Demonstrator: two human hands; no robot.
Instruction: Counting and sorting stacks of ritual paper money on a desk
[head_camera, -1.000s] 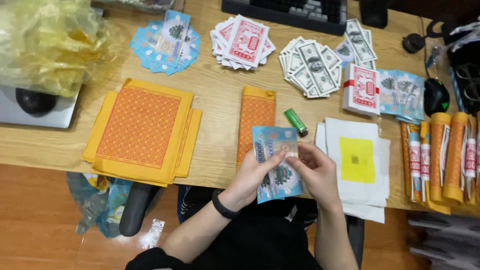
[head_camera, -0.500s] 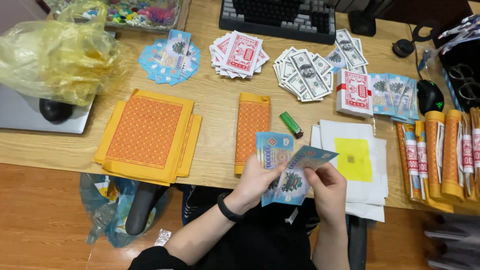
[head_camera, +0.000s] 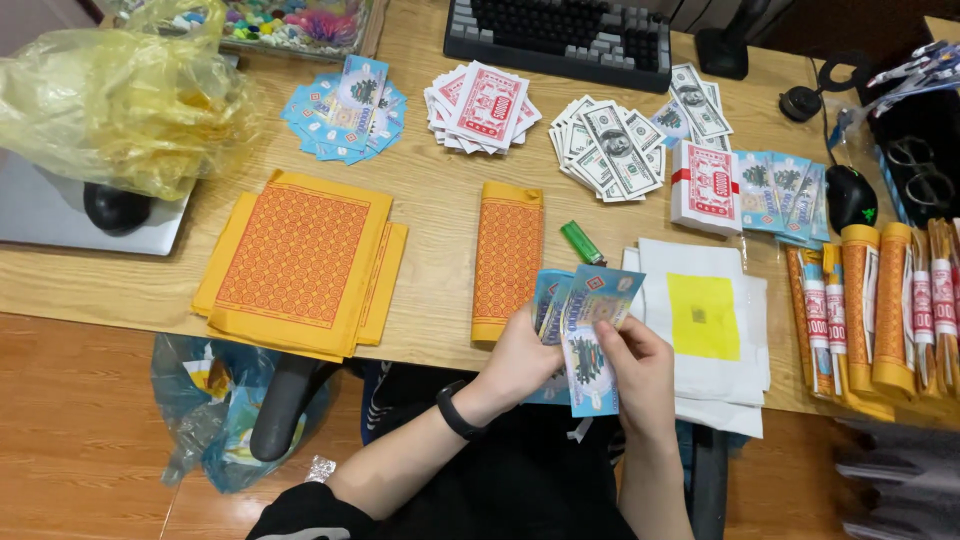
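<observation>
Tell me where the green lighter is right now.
In the head view, the green lighter lies on the table, right of centre, between the folded orange paper and the white sheets, just above the hands' notes.

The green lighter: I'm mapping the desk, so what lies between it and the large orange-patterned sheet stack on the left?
In the head view, a narrow folded orange-patterned sheet stack lies between the green lighter and the large orange-patterned sheet stack, with bare wooden desk either side.
</observation>
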